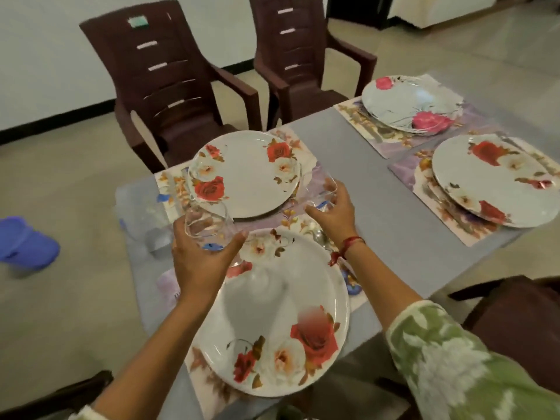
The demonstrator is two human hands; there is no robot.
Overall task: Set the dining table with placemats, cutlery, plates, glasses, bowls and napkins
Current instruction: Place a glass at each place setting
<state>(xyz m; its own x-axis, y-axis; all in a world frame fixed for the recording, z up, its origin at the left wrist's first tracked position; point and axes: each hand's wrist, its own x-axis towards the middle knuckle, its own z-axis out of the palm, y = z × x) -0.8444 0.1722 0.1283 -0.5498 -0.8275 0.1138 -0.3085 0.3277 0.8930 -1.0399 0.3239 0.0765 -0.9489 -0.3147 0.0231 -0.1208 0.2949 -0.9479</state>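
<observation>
Four white floral plates lie on floral placemats on a grey table (372, 189). The nearest plate (281, 328) is below my hands, a second plate (245, 174) lies beyond it, and two more plates (497, 180) (409, 101) sit at the right. My left hand (197, 259) grips a clear glass (206, 222) above the near plate's far rim. A second clear glass (321, 189) is held by my right hand (333, 213) over the placemat (306, 213) between the two left plates. A spoon (321, 237) shows beside my right wrist.
Two dark brown plastic chairs (169, 86) (303, 50) stand at the table's far side. Another brown chair (515, 313) is at the near right. A blue object (24, 244) lies on the floor at the left. Blurred clear items (145, 213) sit at the table's left end.
</observation>
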